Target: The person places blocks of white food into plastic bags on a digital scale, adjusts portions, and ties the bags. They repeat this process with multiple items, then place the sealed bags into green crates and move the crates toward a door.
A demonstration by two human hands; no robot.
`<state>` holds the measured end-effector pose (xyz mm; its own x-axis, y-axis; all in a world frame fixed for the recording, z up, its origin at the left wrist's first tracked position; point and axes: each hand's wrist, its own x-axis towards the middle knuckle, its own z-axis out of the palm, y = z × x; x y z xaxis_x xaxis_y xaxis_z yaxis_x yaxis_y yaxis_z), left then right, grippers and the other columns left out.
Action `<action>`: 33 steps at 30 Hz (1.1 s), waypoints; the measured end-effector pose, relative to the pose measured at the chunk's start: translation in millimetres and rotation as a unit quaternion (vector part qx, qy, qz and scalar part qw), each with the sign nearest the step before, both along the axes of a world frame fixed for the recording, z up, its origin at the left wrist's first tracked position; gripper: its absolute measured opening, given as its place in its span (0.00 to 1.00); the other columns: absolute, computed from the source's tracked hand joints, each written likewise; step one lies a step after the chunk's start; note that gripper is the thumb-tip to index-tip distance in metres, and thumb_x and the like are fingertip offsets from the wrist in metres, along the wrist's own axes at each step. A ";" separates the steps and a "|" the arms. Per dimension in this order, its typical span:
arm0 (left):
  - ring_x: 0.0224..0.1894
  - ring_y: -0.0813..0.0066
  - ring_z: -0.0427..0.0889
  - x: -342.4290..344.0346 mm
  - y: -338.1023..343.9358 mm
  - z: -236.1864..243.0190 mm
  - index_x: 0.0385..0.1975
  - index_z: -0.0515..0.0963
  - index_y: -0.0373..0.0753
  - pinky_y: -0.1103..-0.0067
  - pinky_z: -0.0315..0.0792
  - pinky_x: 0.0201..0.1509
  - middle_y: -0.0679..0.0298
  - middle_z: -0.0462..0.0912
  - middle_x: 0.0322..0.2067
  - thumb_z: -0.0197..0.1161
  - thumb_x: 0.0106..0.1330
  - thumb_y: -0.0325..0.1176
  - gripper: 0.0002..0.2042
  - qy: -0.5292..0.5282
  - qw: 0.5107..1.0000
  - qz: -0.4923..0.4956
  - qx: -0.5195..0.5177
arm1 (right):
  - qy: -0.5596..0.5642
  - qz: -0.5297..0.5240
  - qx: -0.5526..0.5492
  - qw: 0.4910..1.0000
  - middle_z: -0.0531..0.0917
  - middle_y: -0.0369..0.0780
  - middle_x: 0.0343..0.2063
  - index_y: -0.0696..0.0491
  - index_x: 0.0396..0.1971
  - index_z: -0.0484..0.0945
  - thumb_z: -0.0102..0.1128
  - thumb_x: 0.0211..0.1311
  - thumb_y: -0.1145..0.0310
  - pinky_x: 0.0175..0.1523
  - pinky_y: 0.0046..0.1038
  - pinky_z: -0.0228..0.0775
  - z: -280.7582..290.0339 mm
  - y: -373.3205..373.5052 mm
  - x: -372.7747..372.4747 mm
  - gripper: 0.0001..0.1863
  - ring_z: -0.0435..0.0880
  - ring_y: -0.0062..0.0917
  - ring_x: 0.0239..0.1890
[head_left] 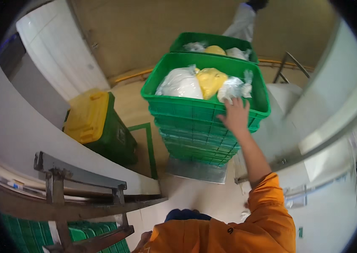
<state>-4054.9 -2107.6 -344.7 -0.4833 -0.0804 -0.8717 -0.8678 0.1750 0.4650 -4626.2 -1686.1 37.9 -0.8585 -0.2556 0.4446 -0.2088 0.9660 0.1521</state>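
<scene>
My right hand (236, 114) reaches forward to the near rim of the top green crate (178, 103), its fingers spread and holding nothing. The fingertips come over the rim beside a small clear bag with whitish contents (230, 87); whether they touch it, I cannot tell. In the same crate lie a large bag of white stuff (181, 83) on the left and a bag of yellow stuff (211, 81) in the middle. Only a bit of my left hand (145, 239) shows low by my orange clothing, its fingers hidden.
The crate tops a tall stack on a metal plate (195, 169). Behind stands another green crate (178, 42) with bags. To the left are a green bin with a yellow lid (86, 118) and a metal rack (56, 189). A person's pale sleeve or leg (241, 23) shows behind.
</scene>
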 end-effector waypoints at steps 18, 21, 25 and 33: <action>0.30 0.65 0.82 -452.8 60.9 -130.3 0.42 0.77 0.39 0.70 0.77 0.31 0.59 0.81 0.37 0.57 0.70 0.41 0.12 0.022 0.984 0.054 0.170 | 0.090 0.137 0.059 0.985 0.77 0.41 0.34 0.59 0.50 0.72 0.52 0.58 0.67 0.42 0.32 0.72 -106.5 -48.7 -334.7 0.20 0.79 0.32 0.37; 0.29 0.64 0.82 -478.6 58.5 -148.8 0.43 0.77 0.39 0.69 0.77 0.31 0.58 0.81 0.38 0.57 0.69 0.41 0.12 0.006 0.965 0.124 0.230 | 0.088 0.110 0.090 0.986 0.77 0.41 0.36 0.61 0.54 0.71 0.48 0.59 0.68 0.44 0.31 0.70 -145.0 -37.3 -368.0 0.23 0.77 0.31 0.39; 0.29 0.62 0.82 -523.6 -19.8 -181.9 0.44 0.77 0.39 0.69 0.77 0.30 0.57 0.80 0.39 0.58 0.69 0.41 0.13 0.049 0.918 0.198 0.339 | 0.097 0.047 0.116 0.987 0.77 0.40 0.36 0.58 0.55 0.71 0.50 0.58 0.69 0.48 0.34 0.67 -173.8 -90.6 -447.9 0.23 0.76 0.32 0.40; 0.33 0.67 0.82 -668.5 -120.5 -270.3 0.44 0.79 0.35 0.71 0.76 0.36 0.56 0.83 0.38 0.58 0.68 0.43 0.17 -0.048 0.987 0.112 0.107 | 0.024 -0.083 0.100 0.991 0.78 0.43 0.37 0.53 0.46 0.74 0.53 0.55 0.68 0.45 0.40 0.66 -257.2 -149.5 -628.9 0.18 0.78 0.37 0.40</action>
<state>-4723.4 -2228.1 -615.0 -0.3881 0.0145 -0.9215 -0.9157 -0.1188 0.3839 -5255.1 -1835.6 -219.3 -0.8749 -0.2005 0.4408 -0.0380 0.9359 0.3502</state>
